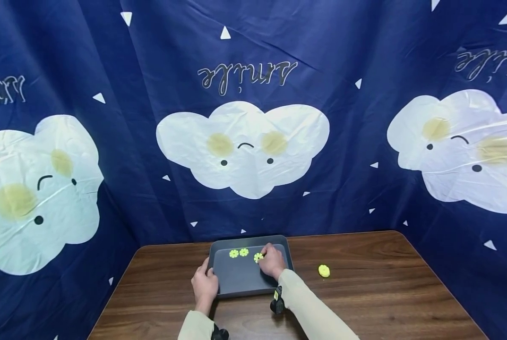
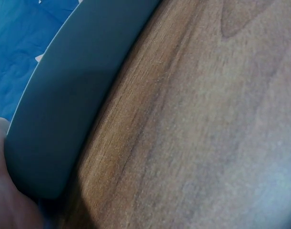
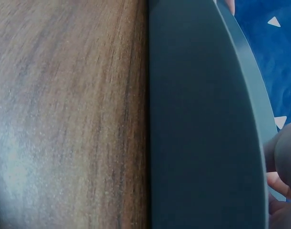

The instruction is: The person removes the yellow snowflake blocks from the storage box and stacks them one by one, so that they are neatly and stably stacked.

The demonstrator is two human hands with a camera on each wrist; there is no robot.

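A dark grey baking tray [image 1: 240, 278] lies on the wooden table. My left hand [image 1: 204, 284] grips its left side, thumb at the rim; in the left wrist view only part of that hand [image 2: 12, 191] shows beside the tray wall [image 2: 64, 109]. Inside the tray, my right hand [image 1: 272, 262] pinches a yellow flower-shaped piece [image 1: 258, 258] by its right edge, close over the tray floor. Two more such pieces, a left one [image 1: 234, 253] and a right one [image 1: 244, 252], lie side by side near the back wall. The tray wall [image 3: 202, 119] hides the pinched piece in the right wrist view.
To the right of the tray, a small yellow stack of similar pieces [image 1: 323, 271] sits on the table [image 1: 364, 297]. A dark blue curtain [image 1: 347, 203] with white clouds hangs behind the table and along both sides.
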